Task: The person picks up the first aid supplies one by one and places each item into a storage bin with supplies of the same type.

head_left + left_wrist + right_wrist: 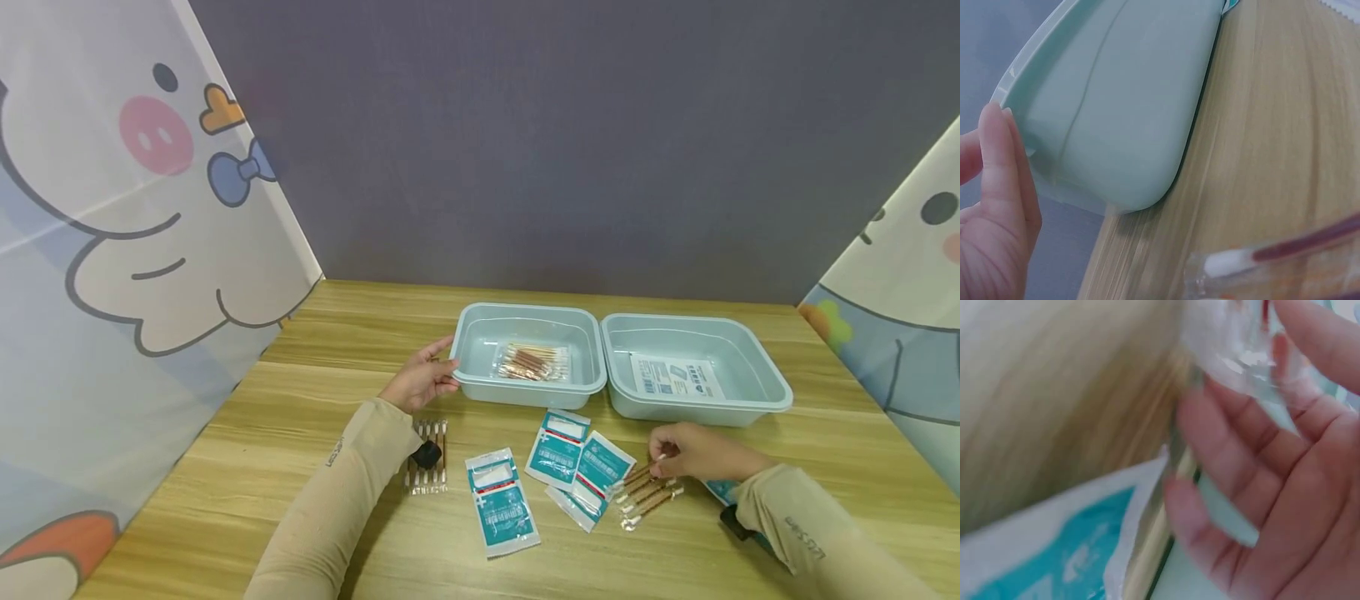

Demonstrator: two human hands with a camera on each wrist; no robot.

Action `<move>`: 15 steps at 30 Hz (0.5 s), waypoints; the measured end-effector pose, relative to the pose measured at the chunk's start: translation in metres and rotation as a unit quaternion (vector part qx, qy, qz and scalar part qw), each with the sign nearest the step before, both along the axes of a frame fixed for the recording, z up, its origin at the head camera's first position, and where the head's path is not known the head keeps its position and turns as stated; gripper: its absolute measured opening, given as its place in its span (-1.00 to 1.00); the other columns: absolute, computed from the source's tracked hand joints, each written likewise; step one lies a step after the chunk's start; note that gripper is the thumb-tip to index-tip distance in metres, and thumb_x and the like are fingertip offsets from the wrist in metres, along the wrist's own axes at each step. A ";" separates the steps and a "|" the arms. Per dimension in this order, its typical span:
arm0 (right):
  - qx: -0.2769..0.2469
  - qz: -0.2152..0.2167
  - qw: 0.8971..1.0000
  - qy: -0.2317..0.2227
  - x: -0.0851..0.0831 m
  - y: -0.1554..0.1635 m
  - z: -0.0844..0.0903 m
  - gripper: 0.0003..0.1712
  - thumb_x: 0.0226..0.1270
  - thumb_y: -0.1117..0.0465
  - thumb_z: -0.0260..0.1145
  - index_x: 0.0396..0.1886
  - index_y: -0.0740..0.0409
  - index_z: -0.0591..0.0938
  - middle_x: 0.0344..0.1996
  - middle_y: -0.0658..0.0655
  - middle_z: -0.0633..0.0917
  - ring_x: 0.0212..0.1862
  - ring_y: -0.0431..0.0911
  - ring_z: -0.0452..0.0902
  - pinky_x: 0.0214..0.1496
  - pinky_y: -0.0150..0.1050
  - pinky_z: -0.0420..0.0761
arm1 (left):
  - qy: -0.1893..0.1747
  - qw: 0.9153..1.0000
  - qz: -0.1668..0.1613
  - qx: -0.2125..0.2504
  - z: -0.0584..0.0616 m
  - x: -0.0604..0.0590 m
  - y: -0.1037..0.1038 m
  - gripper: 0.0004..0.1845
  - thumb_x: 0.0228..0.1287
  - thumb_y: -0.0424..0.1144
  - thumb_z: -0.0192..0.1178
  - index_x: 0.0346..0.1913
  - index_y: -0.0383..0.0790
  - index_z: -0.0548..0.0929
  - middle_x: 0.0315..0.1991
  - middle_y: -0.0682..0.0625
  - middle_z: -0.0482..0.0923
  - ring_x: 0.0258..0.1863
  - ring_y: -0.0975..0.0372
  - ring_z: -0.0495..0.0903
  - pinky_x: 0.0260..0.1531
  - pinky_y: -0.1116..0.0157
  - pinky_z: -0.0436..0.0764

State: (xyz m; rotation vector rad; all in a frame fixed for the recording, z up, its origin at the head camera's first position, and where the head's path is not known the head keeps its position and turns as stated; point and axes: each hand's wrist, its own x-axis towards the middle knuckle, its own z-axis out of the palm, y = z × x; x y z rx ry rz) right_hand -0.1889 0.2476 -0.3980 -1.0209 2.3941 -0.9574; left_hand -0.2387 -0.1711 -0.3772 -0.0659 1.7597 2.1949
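While the left hand (422,382) rests open-fingered against the left tray (480,385), the swab packet (649,493) is pinched by the right hand (693,452). Being light, thin and crinkly, it is judged best held at its edge

I see both my arms in snug beige sleeves, each with small dark lettering printed near the cuff. My left hand (420,381) and right hand (693,452) are bare. A black camera unit sits strapped under each wrist.

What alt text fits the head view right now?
Left hand touches the left tray holding a swab pack; right hand pinches a loose swab pack beside three teal packets.
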 end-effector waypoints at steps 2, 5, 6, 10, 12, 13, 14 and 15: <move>-0.036 0.004 0.999 -0.026 -0.001 0.001 0.000 -0.86 0.28 0.33 0.30 -0.44 0.14 0.50 -0.53 -0.22 0.48 -0.49 -0.40 0.33 -0.58 -0.45 0.41 | 0.000 1.000 0.000 0.000 0.000 0.000 0.000 -0.37 0.44 -0.50 -0.06 0.50 -0.21 0.06 -0.52 -0.05 0.50 -0.67 0.33 0.50 -0.59 0.52 0.62; -0.077 -0.008 0.995 -0.069 0.000 0.001 0.004 -0.95 0.29 0.42 0.22 -0.36 0.25 0.54 -0.51 -0.14 0.56 -0.53 -0.38 0.38 -0.64 -0.47 0.43 | 0.000 1.000 -0.001 -0.002 0.001 0.000 -0.001 -0.37 0.44 -0.50 -0.06 0.50 -0.21 0.06 -0.52 -0.05 0.50 -0.67 0.33 0.50 -0.59 0.52 0.62; -0.084 -0.017 0.993 -0.078 0.001 0.001 0.006 -0.96 0.30 0.44 0.20 -0.34 0.27 0.54 -0.51 -0.11 0.57 -0.55 -0.37 0.38 -0.67 -0.48 0.42 | 0.001 1.000 -0.001 -0.002 0.001 0.000 -0.001 -0.37 0.44 -0.50 -0.06 0.50 -0.21 0.06 -0.52 -0.05 0.50 -0.67 0.33 0.50 -0.59 0.52 0.62; -0.099 -0.066 0.987 -0.112 0.005 0.000 0.015 -0.95 0.34 0.41 0.17 -0.26 0.35 0.51 -0.49 -0.03 0.60 -0.60 -0.32 0.42 -0.71 -0.45 0.48 | 0.000 1.000 -0.003 -0.002 0.002 0.001 -0.001 -0.37 0.44 -0.50 -0.07 0.50 -0.21 0.05 -0.52 -0.05 0.50 -0.67 0.33 0.50 -0.59 0.52 0.62; -0.106 -0.083 0.983 -0.124 0.007 -0.001 0.020 -0.90 0.36 0.38 0.18 -0.24 0.38 0.49 -0.48 -0.02 0.60 -0.59 -0.30 0.45 -0.69 -0.40 0.54 | -0.002 1.000 -0.003 -0.003 0.003 0.001 -0.001 -0.37 0.44 -0.50 -0.06 0.50 -0.21 0.05 -0.52 -0.05 0.50 -0.67 0.33 0.50 -0.59 0.52 0.62; -0.113 -0.086 0.981 -0.129 0.008 -0.002 0.022 -0.87 0.37 0.36 0.19 -0.23 0.40 0.48 -0.47 -0.01 0.61 -0.58 -0.29 0.46 -0.67 -0.38 0.57 | -0.003 1.000 -0.003 -0.003 0.003 0.001 -0.001 -0.37 0.45 -0.49 -0.06 0.50 -0.21 0.05 -0.52 -0.05 0.50 -0.67 0.33 0.50 -0.59 0.52 0.62; -0.120 -0.086 0.980 -0.133 0.009 -0.003 0.023 -0.85 0.37 0.35 0.20 -0.23 0.42 0.48 -0.46 -0.01 0.61 -0.58 -0.29 0.46 -0.65 -0.38 0.58 | -0.004 1.000 -0.002 -0.005 0.003 0.001 0.000 -0.37 0.45 -0.49 -0.06 0.50 -0.21 0.05 -0.52 -0.05 0.50 -0.67 0.33 0.50 -0.59 0.52 0.62; -0.128 -0.084 0.979 -0.135 0.010 -0.004 0.025 -0.84 0.36 0.35 0.21 -0.23 0.43 0.47 -0.46 -0.01 0.61 -0.58 -0.29 0.45 -0.65 -0.38 0.58 | -0.004 1.000 -0.003 -0.007 0.003 0.001 0.000 -0.36 0.45 -0.49 -0.05 0.50 -0.20 0.05 -0.51 -0.05 0.50 -0.67 0.33 0.50 -0.59 0.53 0.62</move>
